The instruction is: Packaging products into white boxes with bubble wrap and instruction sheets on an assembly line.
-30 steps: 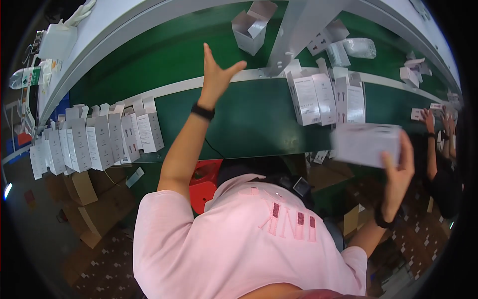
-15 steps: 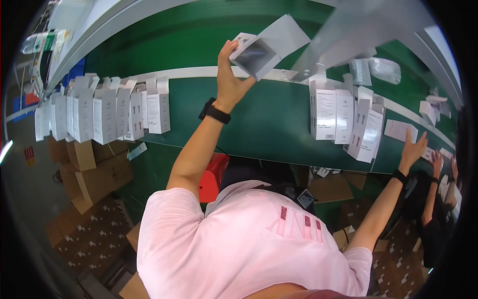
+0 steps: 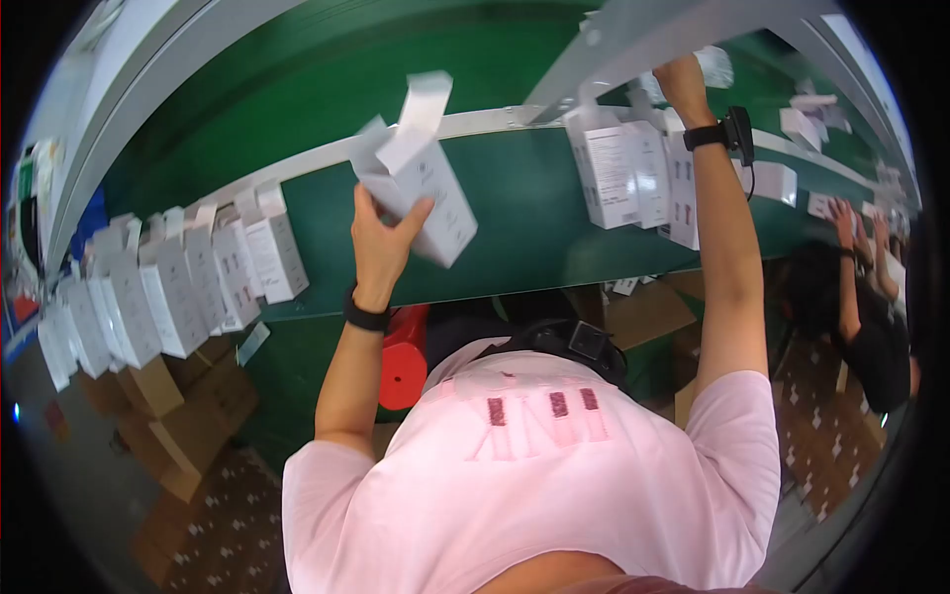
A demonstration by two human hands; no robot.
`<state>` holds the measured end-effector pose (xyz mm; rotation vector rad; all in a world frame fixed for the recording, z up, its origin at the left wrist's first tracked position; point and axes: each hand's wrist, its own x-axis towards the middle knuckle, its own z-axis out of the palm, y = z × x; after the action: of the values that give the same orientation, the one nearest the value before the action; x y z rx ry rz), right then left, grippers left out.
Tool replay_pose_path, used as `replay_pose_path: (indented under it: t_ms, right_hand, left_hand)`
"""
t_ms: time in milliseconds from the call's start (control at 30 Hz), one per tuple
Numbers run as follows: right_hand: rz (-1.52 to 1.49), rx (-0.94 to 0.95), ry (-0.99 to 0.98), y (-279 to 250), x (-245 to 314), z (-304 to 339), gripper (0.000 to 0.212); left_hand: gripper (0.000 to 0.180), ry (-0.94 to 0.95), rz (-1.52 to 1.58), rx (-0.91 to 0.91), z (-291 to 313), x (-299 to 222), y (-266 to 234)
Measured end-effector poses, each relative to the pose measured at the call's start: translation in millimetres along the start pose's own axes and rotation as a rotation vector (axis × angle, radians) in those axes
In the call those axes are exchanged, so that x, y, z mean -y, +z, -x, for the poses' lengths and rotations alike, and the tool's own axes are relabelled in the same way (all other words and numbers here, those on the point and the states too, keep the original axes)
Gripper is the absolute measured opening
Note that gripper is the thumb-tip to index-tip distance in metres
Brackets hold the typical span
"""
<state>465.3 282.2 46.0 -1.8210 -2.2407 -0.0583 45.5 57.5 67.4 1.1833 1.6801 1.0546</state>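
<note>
My left hand [image 3: 381,243] grips an open white carton [image 3: 440,203] by its lower side, thumb across the front. The carton tilts above the green bench, its top flaps standing up. At the far right of the bench, my right hand [image 3: 683,84] reaches over a row of white cartons [image 3: 606,173] to a clear plastic-wrapped packet [image 3: 714,67]. The fingers of that hand are mostly hidden, so whether they hold the packet does not show. Another row of upright white cartons with raised flaps [image 3: 178,297] lines the left side of the bench.
A pale metal post [image 3: 633,49] slants down near my right hand. Behind the bench runs a green belt [image 3: 297,99] with a white edge rail. Brown cardboard boxes [image 3: 198,426] and a red stool [image 3: 404,371] are below. Another person's hands [image 3: 846,223] work at the far right.
My left hand has brought the carton down and nearer, its opening now facing up. My right hand has moved from the white carton at the right up to the plastic packets.
</note>
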Motion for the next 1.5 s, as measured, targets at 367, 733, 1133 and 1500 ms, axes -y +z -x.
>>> replay_pose_path:
  t_ms: [367, 733, 1133, 1500]
  right_hand:
    - [-0.037, 0.603, 0.033, -89, 65, 79, 0.049]
    - [-0.032, 0.467, 0.103, -13, -28, -47, 0.056]
    - [-0.185, 0.331, 0.217, -20, -12, -58, 0.053]
    - [-1.183, 0.469, 0.181, -267, 38, 120, 0.058]
  left_hand:
    - [0.069, -0.135, -0.372, 0.348, 29, 5, 86]
    - [0.087, -0.124, -0.348, 0.299, 42, 24, 176]
    - [0.067, 0.238, -0.051, 0.252, 65, -79, 123]
    - [0.065, 0.838, -0.03, 0.314, 26, -168, 162]
